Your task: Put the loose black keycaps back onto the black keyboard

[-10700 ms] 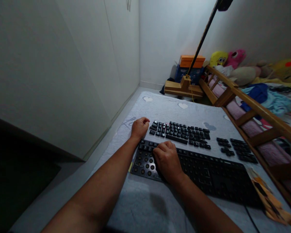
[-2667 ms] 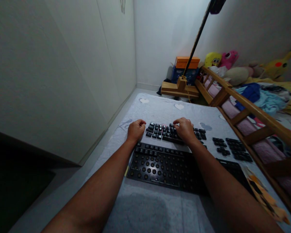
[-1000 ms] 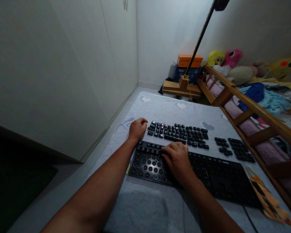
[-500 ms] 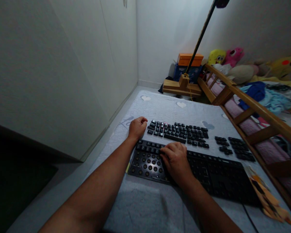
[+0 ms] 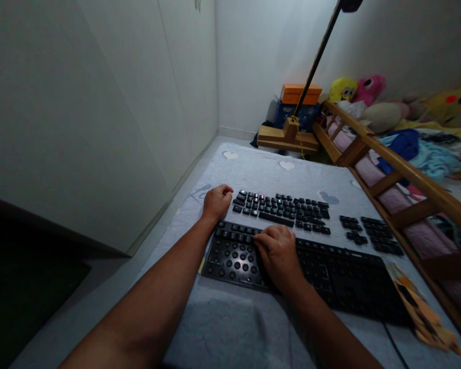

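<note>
A black keyboard (image 5: pixel 353 287) lies on the light bedcover-like cloth, much of its left part bare of keycaps, with round key seats (image 5: pixel 237 265) showing. Keycaps stand in its upper left rows. My right hand (image 5: pixel 278 251) rests over the keyboard, fingers bent together and tips pinched on a keycap at the end of the number row; the fingers mostly hide it. My left hand (image 5: pixel 217 201) is loosely closed beyond the keyboard's top left corner, beside the loose keycaps (image 5: pixel 282 209). Whatever lies within its curled fingers is hidden.
More loose keycaps (image 5: pixel 382 236) lie at the right. An orange cloth (image 5: pixel 432 320) with a dark slim tool on it sits beyond the keyboard's right end. A wooden bed rail (image 5: pixel 415 169) runs along the right, a pale cabinet (image 5: pixel 138 102) along the left.
</note>
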`<state>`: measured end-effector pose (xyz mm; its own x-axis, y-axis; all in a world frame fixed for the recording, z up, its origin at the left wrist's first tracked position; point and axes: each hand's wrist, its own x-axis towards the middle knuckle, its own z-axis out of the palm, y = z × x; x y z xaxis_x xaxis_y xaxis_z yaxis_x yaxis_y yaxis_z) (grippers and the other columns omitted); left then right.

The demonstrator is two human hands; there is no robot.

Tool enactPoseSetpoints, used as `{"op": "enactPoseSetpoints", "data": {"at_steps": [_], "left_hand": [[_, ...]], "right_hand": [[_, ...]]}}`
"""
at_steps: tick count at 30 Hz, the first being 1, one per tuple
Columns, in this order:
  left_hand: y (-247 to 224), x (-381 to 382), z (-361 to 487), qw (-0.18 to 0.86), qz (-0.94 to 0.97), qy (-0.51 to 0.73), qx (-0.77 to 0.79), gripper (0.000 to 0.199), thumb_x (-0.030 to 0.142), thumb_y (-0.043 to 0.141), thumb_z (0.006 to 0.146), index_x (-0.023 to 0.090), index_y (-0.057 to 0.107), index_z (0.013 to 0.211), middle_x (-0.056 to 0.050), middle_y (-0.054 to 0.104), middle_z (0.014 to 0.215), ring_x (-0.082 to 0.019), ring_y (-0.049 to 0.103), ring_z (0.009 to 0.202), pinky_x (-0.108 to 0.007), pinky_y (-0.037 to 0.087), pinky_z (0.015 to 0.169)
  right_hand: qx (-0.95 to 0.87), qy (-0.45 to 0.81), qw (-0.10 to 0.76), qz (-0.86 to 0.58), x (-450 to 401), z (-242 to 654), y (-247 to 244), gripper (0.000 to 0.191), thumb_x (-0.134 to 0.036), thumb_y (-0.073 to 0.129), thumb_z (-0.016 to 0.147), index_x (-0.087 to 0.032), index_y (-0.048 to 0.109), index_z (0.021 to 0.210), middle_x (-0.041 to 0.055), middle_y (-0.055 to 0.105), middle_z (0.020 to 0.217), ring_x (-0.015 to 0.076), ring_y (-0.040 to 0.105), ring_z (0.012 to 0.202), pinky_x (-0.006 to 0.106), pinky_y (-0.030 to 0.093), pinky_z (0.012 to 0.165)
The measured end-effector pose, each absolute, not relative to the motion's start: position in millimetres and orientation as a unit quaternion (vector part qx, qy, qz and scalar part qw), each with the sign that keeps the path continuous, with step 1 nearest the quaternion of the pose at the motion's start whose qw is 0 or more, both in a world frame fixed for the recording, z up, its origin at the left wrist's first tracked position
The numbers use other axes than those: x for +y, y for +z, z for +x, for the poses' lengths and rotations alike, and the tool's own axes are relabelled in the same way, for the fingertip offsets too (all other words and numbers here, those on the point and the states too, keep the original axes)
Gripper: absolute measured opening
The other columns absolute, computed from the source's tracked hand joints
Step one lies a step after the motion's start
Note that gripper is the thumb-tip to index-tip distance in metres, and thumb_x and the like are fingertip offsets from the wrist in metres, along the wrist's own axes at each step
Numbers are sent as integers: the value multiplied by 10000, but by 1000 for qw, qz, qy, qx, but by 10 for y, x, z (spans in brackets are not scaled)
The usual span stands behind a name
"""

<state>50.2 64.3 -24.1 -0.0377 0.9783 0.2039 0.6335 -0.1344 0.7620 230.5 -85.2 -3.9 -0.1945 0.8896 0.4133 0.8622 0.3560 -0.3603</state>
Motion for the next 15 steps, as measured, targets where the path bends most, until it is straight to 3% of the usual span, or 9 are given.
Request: {"op": "enactPoseSetpoints", "data": {"at_steps": [15], "left_hand": [[-257, 649, 499, 226, 655, 371, 618, 250, 196, 522, 793, 170, 741, 911, -51, 750, 877, -175, 656, 781, -268, 481, 768]], "right_hand": [[-759, 40, 257, -597, -818, 2256, -11, 111, -167, 671, 874, -234, 748, 829, 24, 690, 841, 214, 505, 875, 357, 334, 807]]}}
